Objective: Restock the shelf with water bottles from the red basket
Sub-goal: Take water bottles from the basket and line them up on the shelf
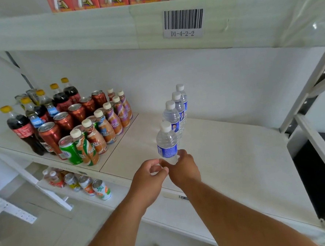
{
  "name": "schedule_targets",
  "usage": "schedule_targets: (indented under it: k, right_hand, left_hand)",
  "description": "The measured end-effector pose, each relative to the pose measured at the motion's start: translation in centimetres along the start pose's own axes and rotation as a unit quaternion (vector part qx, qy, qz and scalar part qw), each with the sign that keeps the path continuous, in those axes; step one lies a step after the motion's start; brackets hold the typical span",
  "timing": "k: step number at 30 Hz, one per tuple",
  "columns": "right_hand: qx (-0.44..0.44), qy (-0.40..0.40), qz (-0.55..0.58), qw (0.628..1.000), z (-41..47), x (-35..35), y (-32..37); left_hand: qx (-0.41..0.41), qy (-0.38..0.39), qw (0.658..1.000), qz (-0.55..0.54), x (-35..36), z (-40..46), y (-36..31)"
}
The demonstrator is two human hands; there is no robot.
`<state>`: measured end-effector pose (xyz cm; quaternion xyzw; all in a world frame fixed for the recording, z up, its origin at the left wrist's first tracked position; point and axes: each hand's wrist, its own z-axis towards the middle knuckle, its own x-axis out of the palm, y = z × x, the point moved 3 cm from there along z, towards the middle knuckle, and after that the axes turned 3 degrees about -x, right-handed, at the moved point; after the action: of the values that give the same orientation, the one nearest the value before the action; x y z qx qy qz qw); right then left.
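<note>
White shelf (226,157) spans the frame centre, backed by a white wall; a grey floor shows at lower left. A shelf edge above carries a barcode label (183,23) reading "D1-4-2-2". Four water bottles (176,110) with white caps and blue labels stand in a single row at centre, running front to back. The front bottle (166,141) is held at its base by the right hand (181,169), fingers curled round it. The left hand (149,177) sits just beside, fingers loosely curled, holding nothing. At centre left: cola bottles (21,129), red cans (62,121), a green can (70,150) and Nescafé bottles (108,122). More cans (85,184) stand on the lower shelf.
</note>
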<state>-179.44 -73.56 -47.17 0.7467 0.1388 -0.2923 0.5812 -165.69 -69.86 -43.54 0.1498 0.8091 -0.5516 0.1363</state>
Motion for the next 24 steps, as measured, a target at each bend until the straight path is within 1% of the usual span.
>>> schedule_targets:
  k: [3, 8, 16, 22, 24]
  right_hand:
    - [0.006, 0.007, 0.034, 0.999, 0.4, 0.7, -0.2]
    - [0.023, -0.007, 0.077, 0.997, 1.9, 1.1, 0.3]
    - [0.045, -0.016, 0.104, 0.993, 4.3, 1.7, 1.4]
    - [0.058, -0.005, 0.129, 0.99, 4.7, 2.2, 0.9]
    - [0.079, 0.011, 0.143, 0.987, 4.2, 2.3, 0.3]
  left_hand:
    - [0.003, -0.001, 1.0, -0.009, 0.0, 0.3, -0.3]
    - [-0.001, -0.005, 1.0, -0.007, -0.3, 0.9, -0.5]
    - [-0.011, -0.011, 1.0, -0.012, -0.2, 1.9, 0.1]
    - [-0.014, -0.003, 1.0, -0.007, -0.3, 1.3, 0.5]
    - [-0.015, 0.002, 1.0, -0.016, -0.7, 0.7, 1.0]
